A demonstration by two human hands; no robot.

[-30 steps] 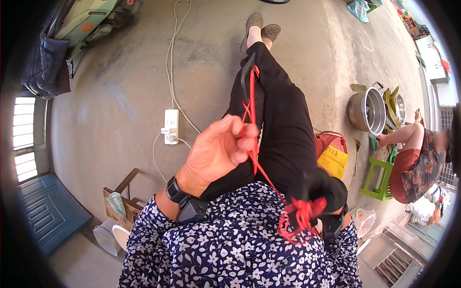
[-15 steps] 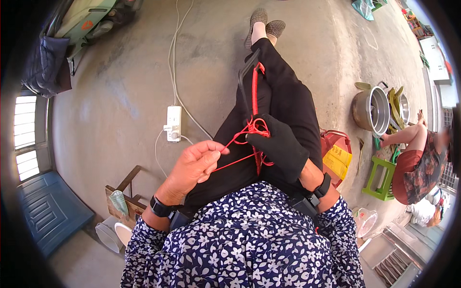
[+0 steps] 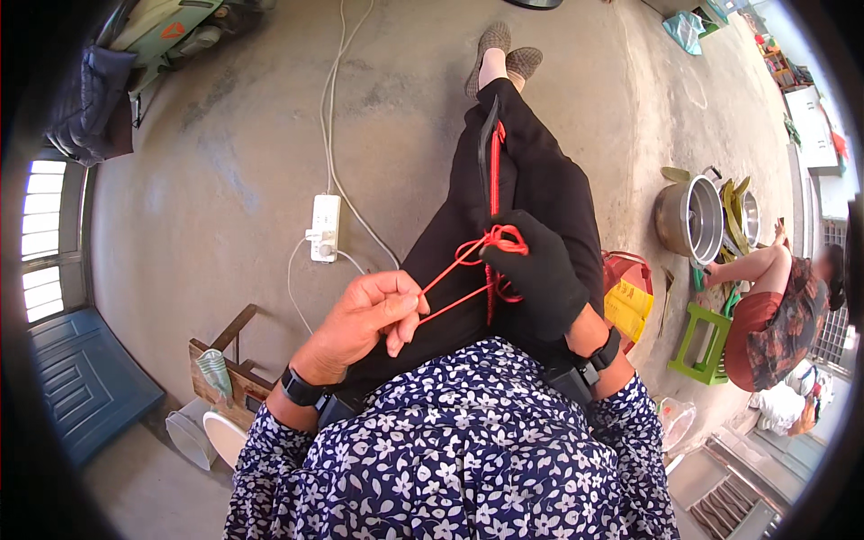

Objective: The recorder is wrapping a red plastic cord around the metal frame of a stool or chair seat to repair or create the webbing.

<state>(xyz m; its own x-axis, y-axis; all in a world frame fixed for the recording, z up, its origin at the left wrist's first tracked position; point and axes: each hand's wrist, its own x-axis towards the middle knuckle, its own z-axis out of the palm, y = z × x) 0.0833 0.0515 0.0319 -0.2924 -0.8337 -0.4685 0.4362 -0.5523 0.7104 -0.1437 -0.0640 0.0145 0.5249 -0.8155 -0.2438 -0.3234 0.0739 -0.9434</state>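
Red cord: thin, bright red, stretched over the person's lap above black trousers. 2 strands run from the left hand up and right to the right hand, diverging slightly on the way. At the right hand the cord forms a small tangle of loops on top of the fingers. 1 further run of cord goes straight up along the leg toward the knee, beside a dark strap.

Left hand: bare, black watch on the wrist. Thumb and fingertips pressed together, pinching the 2 strand ends; remaining fingers curled under.

Right hand: in a black glove, black watch on that wrist too. Fingers bent, loops of cord wound about them; whether the fingertips clamp the cord cannot be told, the glove hides it.

Legs extended, feet in grey slippers on the concrete floor.

Surroundings: white power strip with white cables on the floor, left of the legs. Metal pot to the right. Another person sits low at the right edge, near a green stool. Red and yellow bag just right of the gloved hand.
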